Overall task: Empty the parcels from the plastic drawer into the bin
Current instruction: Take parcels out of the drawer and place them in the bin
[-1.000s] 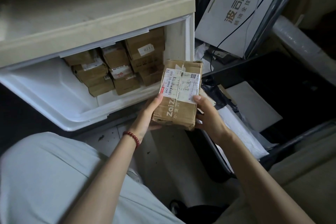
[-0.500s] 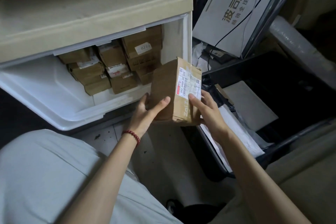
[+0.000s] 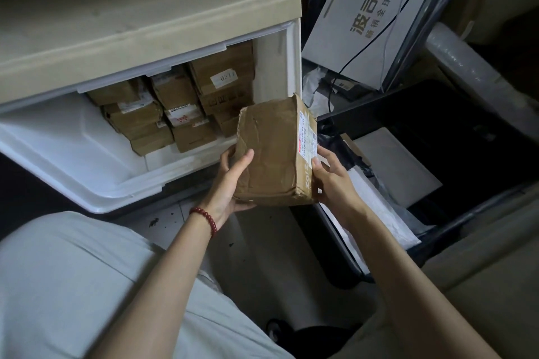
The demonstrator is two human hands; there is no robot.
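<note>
I hold a brown cardboard parcel (image 3: 271,151) between both hands, just in front of the drawer's right corner. Its plain creased side faces me and the white shipping label is turned to the right. My left hand (image 3: 233,181) grips its lower left edge, thumb on the front. My right hand (image 3: 329,181) grips the labelled right side. The white plastic drawer (image 3: 81,154) is pulled open from its beige cabinet (image 3: 131,17), with several brown parcels (image 3: 175,108) stacked at its back. The dark bin (image 3: 472,137) lies to the right, holding a grey flat packet and white mailers.
A white printed box (image 3: 370,14) with cables over it leans behind the bin. A clear-wrapped roll (image 3: 466,64) lies at the far right. My knee in pale cloth (image 3: 73,285) fills the lower left, above a tiled floor (image 3: 262,251).
The parcel has been rotated in my hands: its label faced me a second ago, and now it faces right, with the plain side toward me. My left thumb has shifted onto the front face.
</note>
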